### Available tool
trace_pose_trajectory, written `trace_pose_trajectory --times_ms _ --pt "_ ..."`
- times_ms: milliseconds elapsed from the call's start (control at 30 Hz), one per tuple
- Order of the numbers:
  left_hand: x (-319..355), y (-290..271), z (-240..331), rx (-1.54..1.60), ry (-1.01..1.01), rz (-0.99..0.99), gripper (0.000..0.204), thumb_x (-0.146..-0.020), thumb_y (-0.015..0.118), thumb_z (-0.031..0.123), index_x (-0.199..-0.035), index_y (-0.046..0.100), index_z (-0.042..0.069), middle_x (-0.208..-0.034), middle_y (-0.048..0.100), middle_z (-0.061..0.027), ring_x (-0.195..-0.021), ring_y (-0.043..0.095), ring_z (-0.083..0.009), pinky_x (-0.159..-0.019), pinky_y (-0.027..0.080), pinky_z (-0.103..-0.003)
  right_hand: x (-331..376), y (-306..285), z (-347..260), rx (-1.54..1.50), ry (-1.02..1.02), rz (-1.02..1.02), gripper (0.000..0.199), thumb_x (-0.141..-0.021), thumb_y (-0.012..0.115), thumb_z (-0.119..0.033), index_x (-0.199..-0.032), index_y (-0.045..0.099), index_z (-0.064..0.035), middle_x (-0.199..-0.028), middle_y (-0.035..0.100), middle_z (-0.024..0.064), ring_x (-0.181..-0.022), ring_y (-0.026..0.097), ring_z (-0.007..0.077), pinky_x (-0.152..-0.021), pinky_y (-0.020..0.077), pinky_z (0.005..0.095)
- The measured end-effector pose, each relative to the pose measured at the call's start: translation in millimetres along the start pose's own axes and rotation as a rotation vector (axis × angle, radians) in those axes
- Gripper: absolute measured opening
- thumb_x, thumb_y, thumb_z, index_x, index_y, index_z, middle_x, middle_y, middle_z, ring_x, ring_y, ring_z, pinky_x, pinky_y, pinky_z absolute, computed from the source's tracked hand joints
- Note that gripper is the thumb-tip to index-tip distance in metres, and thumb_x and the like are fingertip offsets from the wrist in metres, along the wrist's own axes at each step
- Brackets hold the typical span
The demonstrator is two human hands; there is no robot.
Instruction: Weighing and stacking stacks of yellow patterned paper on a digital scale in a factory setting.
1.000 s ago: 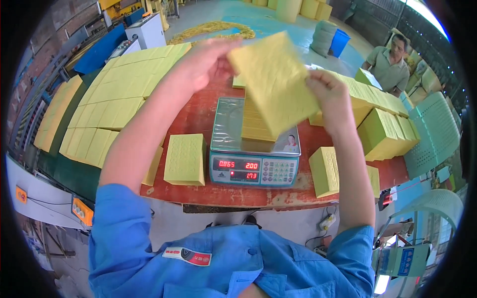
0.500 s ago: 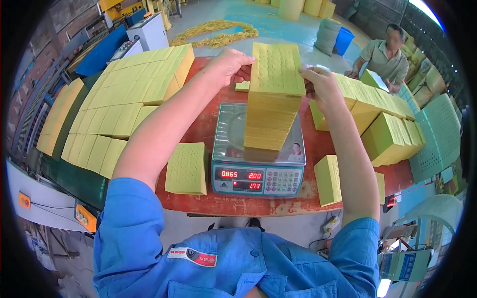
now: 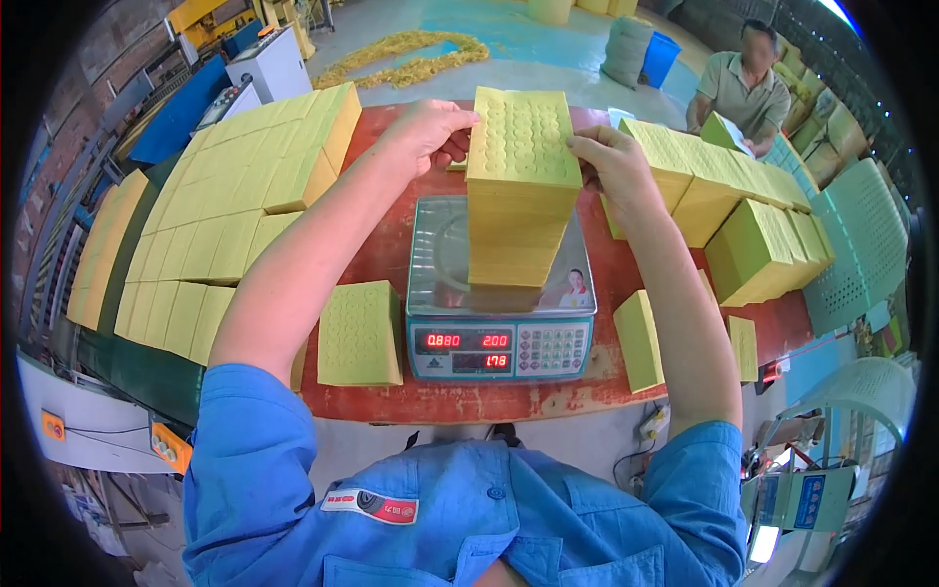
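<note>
A tall stack of yellow embossed sheets [image 3: 521, 186] stands upright on the metal pan of a digital scale [image 3: 501, 323] in the middle of a red table [image 3: 391, 245]. My left hand [image 3: 423, 132] grips the stack's top left edge. My right hand [image 3: 611, 161] holds the top right edge. The scale's red display is lit under the pan. A short yellow stack [image 3: 359, 333] lies left of the scale, and a thin yellow stack [image 3: 641, 338] lies to its right.
Rows of yellow sheet stacks [image 3: 230, 210] cover the left side, and more stacks [image 3: 729, 210] fill the right. Another person in a green shirt [image 3: 738, 83] sits at the far right corner. A green plastic chair [image 3: 851, 254] stands at right. Yellow scrap [image 3: 401, 54] lies on the floor.
Both hands have lowered the yellow sheets from a tilted, raised position onto the scale and squared them into an upright stack. The scale reading has risen.
</note>
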State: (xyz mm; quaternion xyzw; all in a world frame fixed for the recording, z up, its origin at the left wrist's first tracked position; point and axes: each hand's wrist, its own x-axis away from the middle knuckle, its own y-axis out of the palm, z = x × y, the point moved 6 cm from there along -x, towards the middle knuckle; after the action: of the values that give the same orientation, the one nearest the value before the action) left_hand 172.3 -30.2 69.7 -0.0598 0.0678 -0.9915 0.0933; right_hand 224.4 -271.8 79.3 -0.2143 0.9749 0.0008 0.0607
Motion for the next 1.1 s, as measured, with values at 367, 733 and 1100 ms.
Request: trace_pose_trajectory --times_ms 367,733,1100 --pt "10.9 7.7 2.2 -0.698 0.511 0.407 0.030 -0.093 0.057 0.032 -0.093 0.060 0.002 -0.080 0.064 -0.0199 -0.069 0.062 -0.0370 -0.064 0.047 -0.045 4.0 2.9 4.2 0.224 -0.185 0.172 0.025 -0.090 0.064 -0.014 -0.106 0.064 0.0051 -0.079 0.062 0.0058 -0.065 0.058 0.0094 -0.054 0.0465 0.0245" --pt "151.9 -54.8 -84.7 -0.003 0.164 0.393 0.036 -0.103 0.042 0.037 -0.107 0.060 0.005 -0.073 0.060 -0.0045 -0.061 0.056 -0.0119 -0.051 0.042 -0.023 114.3 -32.6 20.9 -0.128 -0.198 0.286 0.019 -0.097 0.053 -0.010 -0.109 0.063 0.0012 -0.072 0.055 0.0004 -0.058 0.048 0.0074 -0.052 0.0384 0.0215" --pt "121.8 68.1 -40.5 0.184 0.471 0.187 0.069 -0.103 0.043 0.044 -0.153 0.022 0.001 -0.158 0.027 -0.0154 -0.146 0.025 -0.0246 -0.118 0.020 -0.036 84.3 14.1 31.0 -0.100 -0.320 0.143 0.049 -0.104 0.042 -0.034 -0.145 0.043 -0.0054 -0.139 0.051 0.0115 -0.128 0.047 0.0189 -0.106 0.0366 0.0314"
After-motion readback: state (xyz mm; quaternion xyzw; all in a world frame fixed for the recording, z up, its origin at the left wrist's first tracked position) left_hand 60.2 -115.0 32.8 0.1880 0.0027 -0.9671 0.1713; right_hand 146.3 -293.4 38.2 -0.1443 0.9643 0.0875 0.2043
